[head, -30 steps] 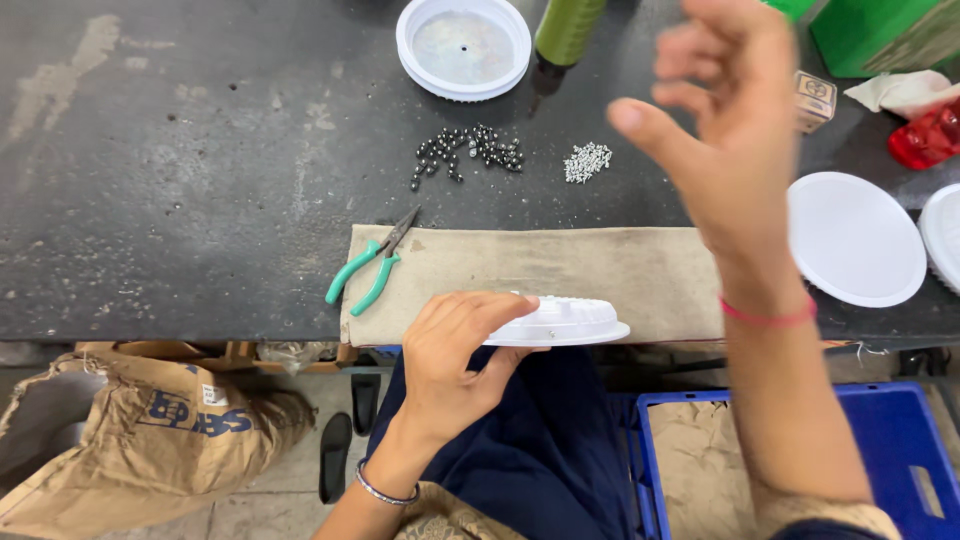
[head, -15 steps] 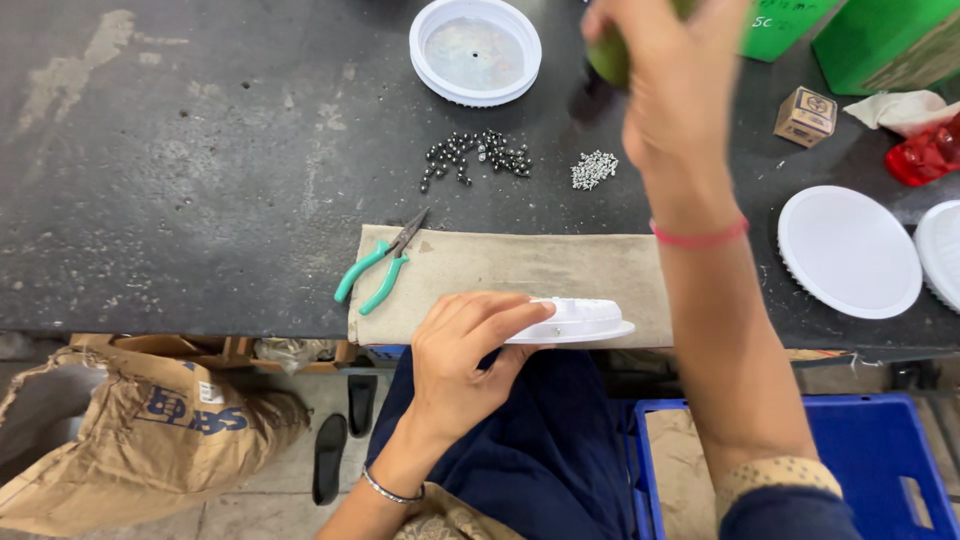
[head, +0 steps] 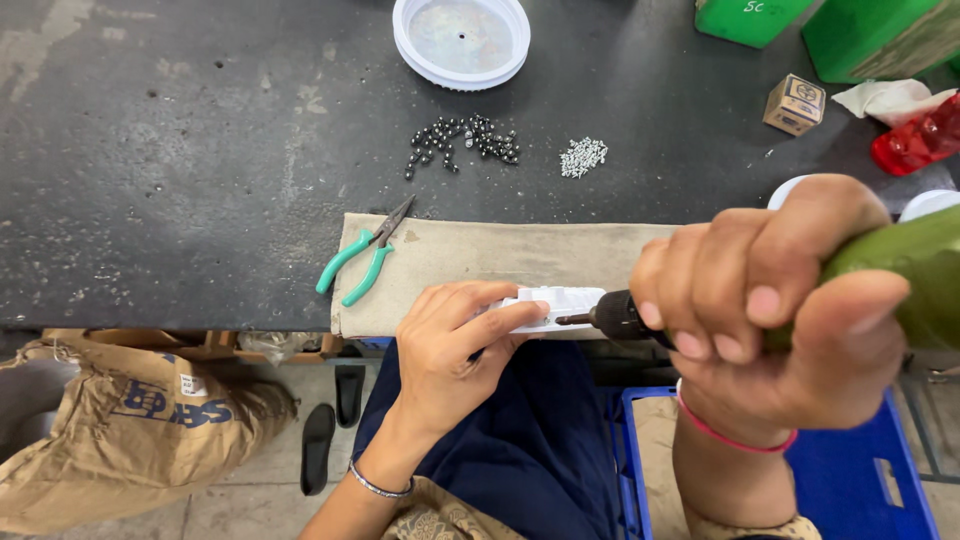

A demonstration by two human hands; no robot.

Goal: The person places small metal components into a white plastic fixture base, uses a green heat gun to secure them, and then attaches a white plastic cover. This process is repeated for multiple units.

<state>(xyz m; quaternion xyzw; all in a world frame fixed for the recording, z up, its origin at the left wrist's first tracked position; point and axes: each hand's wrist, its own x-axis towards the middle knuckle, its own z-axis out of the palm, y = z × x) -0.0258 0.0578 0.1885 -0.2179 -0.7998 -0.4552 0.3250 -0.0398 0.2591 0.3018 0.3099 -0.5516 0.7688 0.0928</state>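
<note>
Right hand (head: pixel 775 300) clamps the green powered screwdriver (head: pixel 900 270), bit pointing leftward into the flat white plastic housing (head: pixel 555 305) pinched by the left hand (head: pixel 450 345).

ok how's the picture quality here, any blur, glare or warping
Head view: even, soft light with only faint shadows; the right hand and its green driver loom large and slightly soft, so close to the lens; the left hand, white part and pliers are sharp; the table edge bows a little, wide-angle; mild sheen on the white dish.
</note>
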